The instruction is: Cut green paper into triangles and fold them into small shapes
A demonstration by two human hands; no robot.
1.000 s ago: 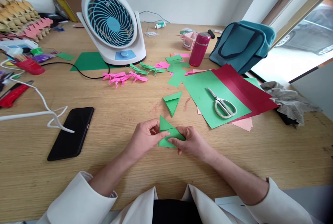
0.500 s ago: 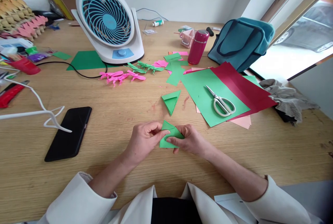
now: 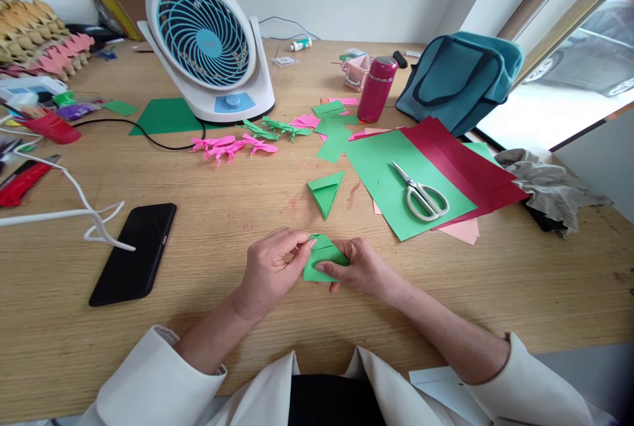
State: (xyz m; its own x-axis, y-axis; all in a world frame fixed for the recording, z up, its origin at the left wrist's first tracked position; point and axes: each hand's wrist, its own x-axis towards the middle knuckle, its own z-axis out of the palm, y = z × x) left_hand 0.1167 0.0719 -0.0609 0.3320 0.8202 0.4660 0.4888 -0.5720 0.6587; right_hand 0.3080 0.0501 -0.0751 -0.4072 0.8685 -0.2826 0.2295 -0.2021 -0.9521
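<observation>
Between my hands is a small folded piece of green paper (image 3: 323,261), held just above the wooden table. My left hand (image 3: 277,266) pinches its upper left corner between thumb and forefinger. Along its right side my right hand (image 3: 359,267) grips it, thumb on top and fingers underneath. A crease line crosses the paper near its top, and the top corner is bent over by my left fingertips. Just beyond lies a folded green paper triangle (image 3: 325,195), touched by neither hand.
White-handled scissors (image 3: 421,196) rest on green (image 3: 381,178) and red sheets (image 3: 460,162) at right. A phone (image 3: 133,254) with a white cable across it lies left. Farther back are pink paper figures (image 3: 228,146), a fan (image 3: 208,43), a red flask (image 3: 377,89) and a teal bag (image 3: 460,82).
My left fingers have moved up to the paper's top corner. That corner stood as a point before and is now folded down. My right hand keeps its hold.
</observation>
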